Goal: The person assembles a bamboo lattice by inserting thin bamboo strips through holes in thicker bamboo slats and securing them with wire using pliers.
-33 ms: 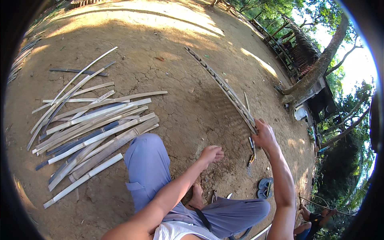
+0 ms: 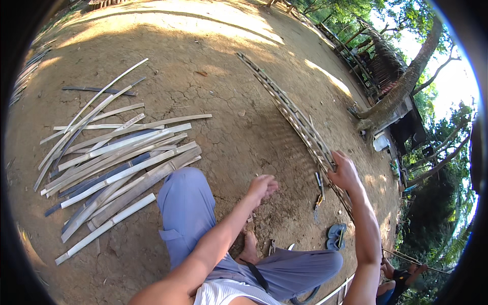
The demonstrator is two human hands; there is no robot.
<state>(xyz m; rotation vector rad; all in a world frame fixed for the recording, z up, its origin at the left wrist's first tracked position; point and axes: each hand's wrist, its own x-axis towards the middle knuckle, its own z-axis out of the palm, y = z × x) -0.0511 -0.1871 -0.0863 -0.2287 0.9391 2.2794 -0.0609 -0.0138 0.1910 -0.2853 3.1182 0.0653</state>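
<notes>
My right hand (image 2: pixel 343 172) grips a long, narrow bamboo lattice (image 2: pixel 286 105) near its lower part. The lattice slants from the upper middle of the view down past my wrist, and small gaps show between its thin strips. My left hand (image 2: pixel 263 187) hovers over the dirt in front of my bare foot, its fingers loosely bent and somewhat apart, with nothing visible in it. Orange-handled pliers (image 2: pixel 318 200) lie on the ground below the lattice, left of my right forearm.
Many split bamboo strips (image 2: pixel 127 170) lie piled at the left beside my knee. A sandal (image 2: pixel 335 237) and a small blade (image 2: pixel 291 247) rest near my legs. Another person (image 2: pixel 399 277) sits at the lower right. A tree (image 2: pixel 406 86) and a thatched shelter (image 2: pixel 384 66) stand beyond.
My right hand has shifted slightly right, and the lattice has turned so more of its gaps show. My left hand has risen a little, its fingers looser than before.
</notes>
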